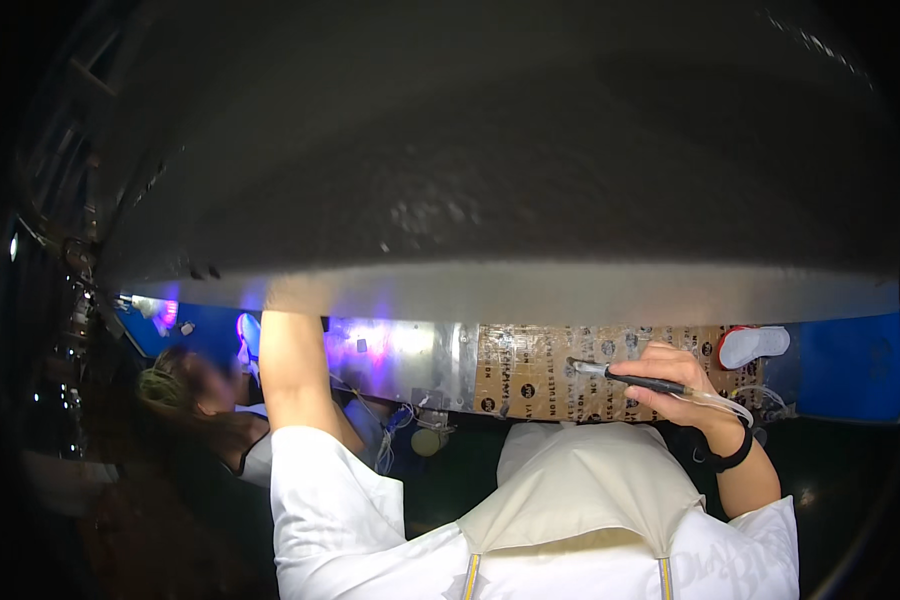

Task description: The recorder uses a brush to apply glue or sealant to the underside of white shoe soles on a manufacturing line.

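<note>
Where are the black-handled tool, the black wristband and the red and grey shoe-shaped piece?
Black-handled tool (pixel 639 381): head view, on its dark handle.
Black wristband (pixel 738 457): head view, on the band's outer curve.
Red and grey shoe-shaped piece (pixel 757 347): head view, on its pale grey face.

A broad, dark grey surface (pixel 450 150) fills the upper half of the frame, dull highlights near its middle, its lower margin (pixel 610 288) paler and slightly bowed. Below it, a counter (pixel 515 385) runs across the frame, covered in printed brown sheeting at center right and silvery (pixel 440 350) at center left, where violet light (pixel 378 340) glows. Blue areas (pixel 855 365) show at its far right and far left. Beneath lies a dark green floor (pixel 438 485). Along the left edge, shadowy metal structures (pixel 75 270) catch small white glints; the outer corners are black.
</note>
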`<control>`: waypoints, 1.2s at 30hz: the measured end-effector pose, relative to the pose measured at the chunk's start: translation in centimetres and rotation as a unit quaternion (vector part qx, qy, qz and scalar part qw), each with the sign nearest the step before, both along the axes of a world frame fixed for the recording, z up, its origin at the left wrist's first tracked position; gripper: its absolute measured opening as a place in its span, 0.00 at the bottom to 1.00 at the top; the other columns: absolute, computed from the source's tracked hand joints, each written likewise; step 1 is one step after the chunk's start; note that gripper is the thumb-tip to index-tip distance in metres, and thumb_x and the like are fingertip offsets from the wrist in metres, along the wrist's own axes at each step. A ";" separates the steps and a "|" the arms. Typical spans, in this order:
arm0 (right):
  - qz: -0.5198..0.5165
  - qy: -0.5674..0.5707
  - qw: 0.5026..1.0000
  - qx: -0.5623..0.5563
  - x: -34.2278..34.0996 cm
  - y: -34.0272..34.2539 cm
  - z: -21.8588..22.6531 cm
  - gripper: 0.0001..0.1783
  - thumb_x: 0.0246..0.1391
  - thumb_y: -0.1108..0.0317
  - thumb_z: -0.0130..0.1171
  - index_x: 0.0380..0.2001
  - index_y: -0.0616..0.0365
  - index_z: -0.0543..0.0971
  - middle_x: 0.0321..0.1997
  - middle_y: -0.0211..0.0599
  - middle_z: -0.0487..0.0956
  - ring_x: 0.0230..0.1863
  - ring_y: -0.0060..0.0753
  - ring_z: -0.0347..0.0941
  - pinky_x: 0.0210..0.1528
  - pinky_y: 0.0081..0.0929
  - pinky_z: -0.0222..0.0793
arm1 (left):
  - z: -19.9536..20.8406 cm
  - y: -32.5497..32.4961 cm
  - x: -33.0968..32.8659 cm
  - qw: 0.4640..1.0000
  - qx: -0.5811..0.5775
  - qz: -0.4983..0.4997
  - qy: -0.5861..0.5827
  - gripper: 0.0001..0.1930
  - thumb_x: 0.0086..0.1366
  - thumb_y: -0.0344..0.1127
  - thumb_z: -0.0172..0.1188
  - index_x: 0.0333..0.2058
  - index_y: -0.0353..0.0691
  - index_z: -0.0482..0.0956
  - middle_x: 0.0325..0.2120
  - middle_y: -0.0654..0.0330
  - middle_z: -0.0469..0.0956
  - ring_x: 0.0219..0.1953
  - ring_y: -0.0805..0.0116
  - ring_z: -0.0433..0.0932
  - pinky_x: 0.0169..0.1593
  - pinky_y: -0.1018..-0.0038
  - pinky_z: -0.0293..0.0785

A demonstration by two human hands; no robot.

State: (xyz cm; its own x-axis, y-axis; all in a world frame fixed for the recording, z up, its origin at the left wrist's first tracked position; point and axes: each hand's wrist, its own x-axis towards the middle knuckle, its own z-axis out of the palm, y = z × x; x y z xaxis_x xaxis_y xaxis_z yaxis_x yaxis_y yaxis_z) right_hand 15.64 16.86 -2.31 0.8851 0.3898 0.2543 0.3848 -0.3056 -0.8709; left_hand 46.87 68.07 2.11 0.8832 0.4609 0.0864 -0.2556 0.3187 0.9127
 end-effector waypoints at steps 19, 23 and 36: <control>-0.069 -0.035 0.995 0.070 -1.4 -1.1 -1.8 0.16 0.56 0.64 0.69 0.47 0.55 0.86 0.37 0.39 0.85 0.41 0.42 0.79 0.48 0.37 0.73 | -0.6 1.6 -16.9 0.972 0.217 0.079 -0.051 0.36 0.75 0.67 0.41 0.64 0.41 0.71 0.53 0.52 0.80 0.51 0.49 0.80 0.56 0.51 0.78; -0.161 -0.024 0.986 0.035 -3.0 -1.7 -2.2 0.14 0.55 0.63 0.67 0.44 0.54 0.86 0.35 0.38 0.84 0.37 0.37 0.79 0.44 0.34 0.73 | -3.9 -7.9 -21.9 0.992 0.121 -0.026 -0.012 0.37 0.75 0.67 0.41 0.64 0.41 0.71 0.53 0.52 0.80 0.51 0.49 0.80 0.56 0.51 0.78; -0.156 0.101 0.943 0.276 -3.9 -2.1 -0.6 0.12 0.59 0.64 0.65 0.42 0.60 0.86 0.33 0.27 0.83 0.36 0.17 0.75 0.40 0.22 0.73 | -9.3 -25.6 -31.9 0.801 -0.265 -0.531 0.077 0.38 0.74 0.69 0.40 0.65 0.42 0.70 0.52 0.53 0.80 0.50 0.49 0.81 0.55 0.51 0.79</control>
State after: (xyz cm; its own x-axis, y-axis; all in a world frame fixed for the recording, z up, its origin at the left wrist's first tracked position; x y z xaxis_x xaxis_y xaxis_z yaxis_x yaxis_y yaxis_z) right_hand 11.79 14.80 -2.92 0.9869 -0.0395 0.1561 0.1603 0.1455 -0.9763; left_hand 14.93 42.52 -7.18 0.7832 -0.6214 -0.0200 0.5184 0.6349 0.5728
